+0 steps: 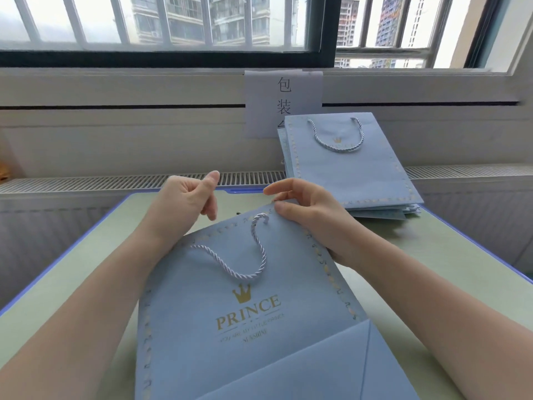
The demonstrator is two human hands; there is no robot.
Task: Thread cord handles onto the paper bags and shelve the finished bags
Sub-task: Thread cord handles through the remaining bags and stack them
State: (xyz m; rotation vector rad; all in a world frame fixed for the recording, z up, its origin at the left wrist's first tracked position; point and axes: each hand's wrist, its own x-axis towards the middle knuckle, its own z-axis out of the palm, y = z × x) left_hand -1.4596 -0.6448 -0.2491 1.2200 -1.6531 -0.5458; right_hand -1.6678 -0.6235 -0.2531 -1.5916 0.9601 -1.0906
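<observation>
A paper bag (259,327) lies on the desk (432,255) nearest the viewer, its cord handle (245,255) on top, with a stack of bags (349,168) behind it to the right, leaning against the wall

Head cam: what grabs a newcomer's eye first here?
The pale blue paper bag printed PRINCE with a gold crown fills the near centre, lying flat on the green table, a white twisted cord handle looped across its face. The right hand pinches the bag's top edge; the left hand sits at the bag's upper left corner, fingers curled. Behind to the right, a stack of finished bags leans against the wall under the window.
</observation>
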